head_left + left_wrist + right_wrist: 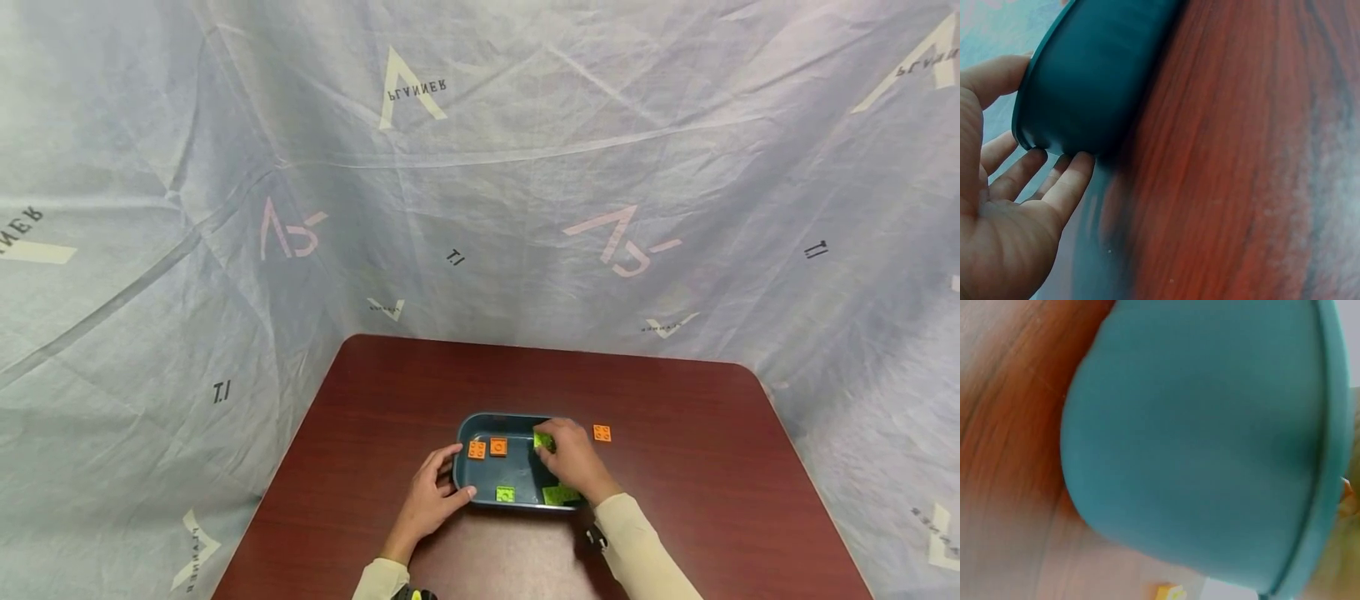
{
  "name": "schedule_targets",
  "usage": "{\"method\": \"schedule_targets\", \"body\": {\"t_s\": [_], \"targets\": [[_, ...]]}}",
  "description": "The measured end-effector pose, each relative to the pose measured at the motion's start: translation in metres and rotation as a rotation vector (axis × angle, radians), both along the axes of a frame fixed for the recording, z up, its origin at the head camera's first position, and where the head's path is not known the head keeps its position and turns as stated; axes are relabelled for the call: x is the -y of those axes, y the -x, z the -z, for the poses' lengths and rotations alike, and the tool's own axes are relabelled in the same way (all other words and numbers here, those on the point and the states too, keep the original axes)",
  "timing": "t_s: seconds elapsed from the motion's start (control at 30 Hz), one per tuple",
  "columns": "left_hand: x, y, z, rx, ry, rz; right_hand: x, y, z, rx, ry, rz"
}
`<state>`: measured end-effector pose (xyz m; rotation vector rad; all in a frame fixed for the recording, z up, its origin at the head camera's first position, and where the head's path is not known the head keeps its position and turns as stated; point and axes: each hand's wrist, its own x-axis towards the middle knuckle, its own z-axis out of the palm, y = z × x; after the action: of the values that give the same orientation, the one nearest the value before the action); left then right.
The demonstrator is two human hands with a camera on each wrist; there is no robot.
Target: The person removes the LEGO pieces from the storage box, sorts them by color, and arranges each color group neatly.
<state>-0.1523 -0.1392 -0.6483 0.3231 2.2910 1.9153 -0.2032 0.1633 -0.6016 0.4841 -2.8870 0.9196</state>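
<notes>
A dark teal tray [517, 503] with a raised rim lies on the table. My left hand [431, 497] holds its left end, thumb at the front corner and fingers round the side; the left wrist view shows fingertips touching the tray's outer wall [1091, 81]. Over the tray's right part, my right hand [576, 457] pinches a green toy brick [542, 439]. Orange toy bricks [477, 450] lie in the tray at the left, and a green brick [505, 494] is near its front wall. More green bricks [557, 496] are partly hidden under my right wrist.
One orange brick [602, 432] lies on the reddish-brown table [690, 467], right of the tray. Grey printed cloth [495, 217] hangs behind the table and at both sides. The tray's outer wall [1204, 437] fills most of the right wrist view.
</notes>
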Motion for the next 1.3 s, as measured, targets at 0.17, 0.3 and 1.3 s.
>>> {"method": "schedule_targets", "body": {"t_s": [0.17, 0.3, 1.3], "targets": [[0.001, 0.001, 0.001, 0.008, 0.003, -0.005, -0.009, -0.004, -0.008, -0.025, 0.012, 0.018], [0.001, 0.002, 0.003, 0.002, 0.002, -0.007, -0.017, -0.008, -0.015, -0.053, -0.001, 0.032], [0.001, 0.000, 0.001, 0.013, 0.009, -0.013, -0.070, -0.030, -0.003, -0.151, 0.006, 0.163]]}}
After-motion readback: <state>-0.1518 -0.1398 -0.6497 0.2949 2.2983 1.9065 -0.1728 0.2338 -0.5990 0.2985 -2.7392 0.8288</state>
